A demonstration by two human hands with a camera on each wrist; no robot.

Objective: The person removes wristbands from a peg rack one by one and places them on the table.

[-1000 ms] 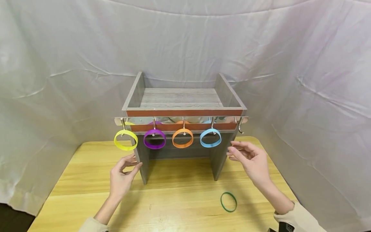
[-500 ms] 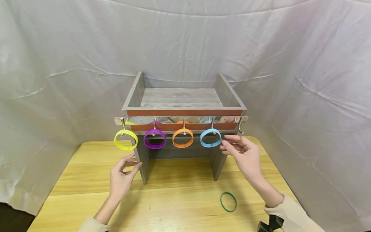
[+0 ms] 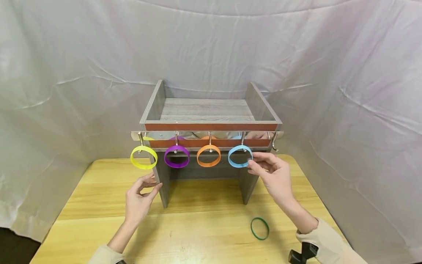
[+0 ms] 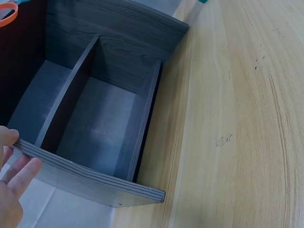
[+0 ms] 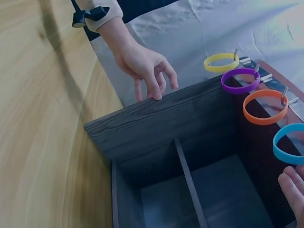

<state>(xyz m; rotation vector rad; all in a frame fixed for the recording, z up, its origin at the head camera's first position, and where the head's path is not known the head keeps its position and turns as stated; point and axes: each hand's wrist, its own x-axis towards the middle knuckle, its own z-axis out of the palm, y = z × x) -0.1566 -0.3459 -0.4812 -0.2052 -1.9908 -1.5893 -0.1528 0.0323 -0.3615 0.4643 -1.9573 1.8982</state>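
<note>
A grey wooden shelf (image 3: 207,127) carries a metal hook rail on its front. Yellow (image 3: 143,167), purple (image 3: 177,165), orange (image 3: 208,165) and blue (image 3: 239,165) wristbands hang from it, one per hook. My left hand (image 3: 138,201) grips the front edge of the shelf's left side panel (image 3: 162,190), thumb in front and fingers behind. My right hand (image 3: 277,179) is at the right edge of the blue wristband, its thumb tip overlapping the band. In the right wrist view those fingertips (image 5: 287,183) lie just under the band; whether they pinch it is unclear.
A green wristband (image 3: 261,239) lies on the wooden table (image 3: 197,238) in front of the shelf's right side. The rightmost hook (image 3: 274,143) bears no band. Grey cloth (image 3: 211,47) hangs behind and at both sides.
My right hand has moved left from beside the rightmost hook to the blue wristband. The left hand keeps its hold on the panel, and the bands hang as before.
</note>
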